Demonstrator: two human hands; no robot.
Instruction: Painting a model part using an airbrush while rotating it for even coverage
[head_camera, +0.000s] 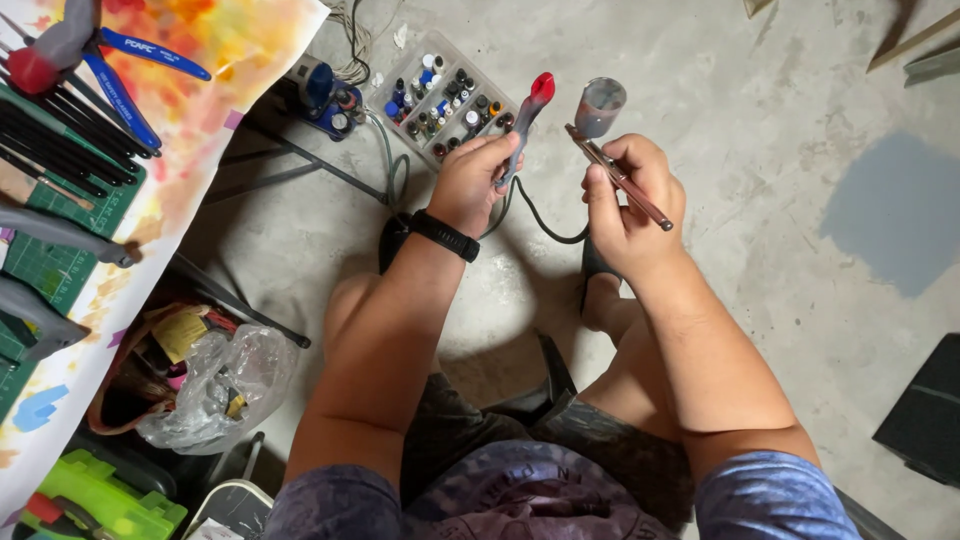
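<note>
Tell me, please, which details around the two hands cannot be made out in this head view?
- Copper-coloured metal airbrush: its middle is covered by the right hand.
- Red-tipped grey pliers: lower handles hidden inside the left hand.
- Small paint bottles in the clear plastic organiser box: too small to tell apart.
- Clear plastic bag: contents blurred.

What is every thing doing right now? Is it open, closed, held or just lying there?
Left hand: closed around the red-tipped tool.
Red-tipped tool: held, tip up.
Right hand: gripping the airbrush.
Airbrush: held, slanted.
Paint cup: on the airbrush, open on top.
Hose: hanging in a loop.
Box of small bottles: open, on the floor.
Plastic bag: crumpled, open.
Blue pliers: lying on the table.
</note>
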